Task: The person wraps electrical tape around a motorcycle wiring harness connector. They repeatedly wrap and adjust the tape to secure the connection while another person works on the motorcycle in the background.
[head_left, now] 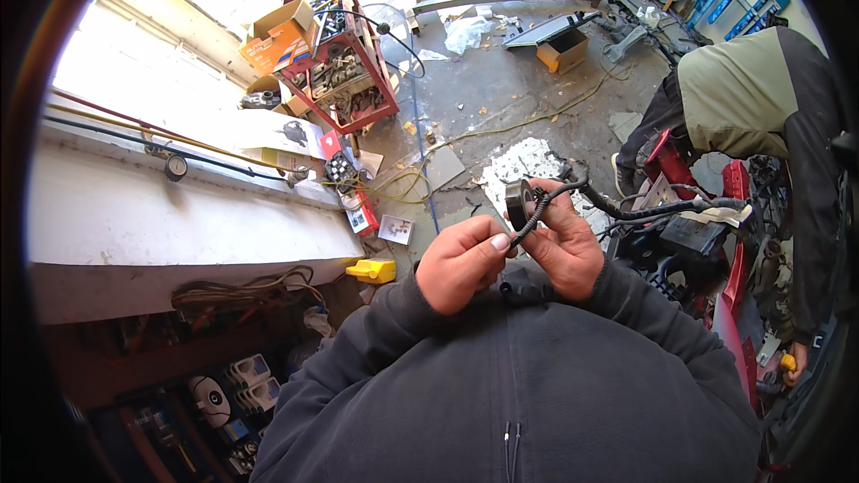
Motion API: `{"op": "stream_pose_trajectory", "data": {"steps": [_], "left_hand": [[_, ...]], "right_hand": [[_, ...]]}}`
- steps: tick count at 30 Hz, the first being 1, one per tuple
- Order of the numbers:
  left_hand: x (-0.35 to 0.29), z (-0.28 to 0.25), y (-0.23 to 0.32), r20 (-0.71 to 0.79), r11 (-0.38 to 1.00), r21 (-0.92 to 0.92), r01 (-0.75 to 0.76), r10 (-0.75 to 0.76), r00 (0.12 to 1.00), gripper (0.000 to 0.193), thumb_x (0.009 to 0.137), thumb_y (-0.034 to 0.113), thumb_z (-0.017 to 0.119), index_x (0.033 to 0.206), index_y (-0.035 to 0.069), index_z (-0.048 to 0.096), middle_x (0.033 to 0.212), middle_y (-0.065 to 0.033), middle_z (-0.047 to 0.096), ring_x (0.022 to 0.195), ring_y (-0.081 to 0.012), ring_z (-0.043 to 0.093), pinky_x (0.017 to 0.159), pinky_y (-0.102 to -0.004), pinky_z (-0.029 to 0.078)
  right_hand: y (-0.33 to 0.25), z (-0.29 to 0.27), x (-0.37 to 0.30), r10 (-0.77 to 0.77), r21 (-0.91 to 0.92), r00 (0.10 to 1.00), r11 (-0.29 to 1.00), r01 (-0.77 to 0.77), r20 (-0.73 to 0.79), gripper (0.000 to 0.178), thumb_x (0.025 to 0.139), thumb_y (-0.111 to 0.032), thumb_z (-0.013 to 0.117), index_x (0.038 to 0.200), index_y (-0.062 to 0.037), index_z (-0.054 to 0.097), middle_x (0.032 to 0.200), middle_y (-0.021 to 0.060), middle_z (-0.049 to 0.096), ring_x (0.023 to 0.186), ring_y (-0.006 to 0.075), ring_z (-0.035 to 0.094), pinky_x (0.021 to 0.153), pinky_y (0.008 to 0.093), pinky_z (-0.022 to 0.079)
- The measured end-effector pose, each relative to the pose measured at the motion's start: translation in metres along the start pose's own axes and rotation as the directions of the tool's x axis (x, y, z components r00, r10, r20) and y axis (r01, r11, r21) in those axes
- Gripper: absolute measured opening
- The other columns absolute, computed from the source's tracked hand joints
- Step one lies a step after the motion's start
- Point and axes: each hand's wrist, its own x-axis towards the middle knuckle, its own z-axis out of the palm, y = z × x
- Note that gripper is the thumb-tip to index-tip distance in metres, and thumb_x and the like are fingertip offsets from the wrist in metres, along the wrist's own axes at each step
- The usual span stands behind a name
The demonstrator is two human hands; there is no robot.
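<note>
My left hand [463, 261] and my right hand [564, 246] meet in front of my chest over a black wire harness [626, 211]. The right hand holds the harness end with a roll of black tape [517, 201] at its fingertips. The left hand pinches the wrapped cable just below the roll. The harness runs right toward a red vehicle part [735, 181]. My dark grey sleeves come in from below.
Another person [761, 98] in an olive and black top bends over the red vehicle at right. A red tool cart [344, 72] with cardboard boxes stands at the back. A white bench [161, 206] lies left, a yellow object [374, 270] beside it, debris on the concrete floor.
</note>
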Motion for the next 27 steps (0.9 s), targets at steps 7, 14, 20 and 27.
{"op": "stream_pose_trajectory", "data": {"steps": [7, 14, 20, 27], "left_hand": [[0.009, -0.014, 0.004, 0.229, 0.923, -0.258, 0.285, -0.228, 0.946, 0.021, 0.117, 0.024, 0.064, 0.127, 0.006, 0.069, 0.079, 0.0032, 0.054, 0.06, -0.0064, 0.043, 0.056, -0.0254, 0.034], [0.008, -0.004, 0.0, -0.004, 0.998, -0.064, 0.014, -0.015, 1.0, 0.021, 0.113, 0.012, 0.067, 0.132, 0.004, 0.071, 0.088, 0.0009, 0.066, 0.072, -0.0064, 0.058, 0.064, -0.0256, 0.046], [0.003, 0.006, -0.005, -0.058, 0.872, 0.461, -0.167, 0.217, 0.974, 0.018, 0.109, 0.007, 0.07, 0.126, 0.001, 0.072, 0.087, -0.0072, 0.07, 0.076, -0.0133, 0.065, 0.071, -0.032, 0.052], [0.007, -0.003, 0.002, -0.126, 0.849, 0.519, -0.105, 0.197, 0.972, 0.015, 0.109, 0.013, 0.07, 0.113, 0.0, 0.068, 0.081, -0.0204, 0.067, 0.073, -0.0407, 0.068, 0.069, -0.045, 0.053]], "right_hand": [[0.001, -0.006, -0.004, -0.123, -0.273, 0.99, 0.953, 0.135, 0.062, 0.039, 0.108, 0.008, 0.069, 0.146, -0.0008, 0.069, 0.142, 0.0113, 0.061, 0.112, 0.0176, 0.07, 0.099, 0.0326, 0.059], [-0.019, -0.005, -0.007, 0.143, -0.235, 0.988, 0.96, -0.154, -0.063, 0.029, 0.109, -0.005, 0.074, 0.136, -0.0001, 0.064, 0.126, 0.0115, 0.075, 0.115, 0.0171, 0.073, 0.102, 0.0349, 0.059], [-0.063, 0.001, -0.013, 0.097, -0.661, 0.995, 0.747, -0.067, 0.008, 0.019, 0.104, -0.011, 0.082, 0.113, -0.0032, 0.067, 0.102, 0.0023, 0.069, 0.096, 0.009, 0.063, 0.083, 0.0304, 0.054], [-0.053, -0.003, -0.01, 0.079, -0.612, 0.997, 0.788, -0.075, -0.021, 0.016, 0.103, -0.01, 0.082, 0.113, -0.0007, 0.073, 0.096, 0.0056, 0.067, 0.082, 0.0162, 0.064, 0.078, 0.0349, 0.056]]}}
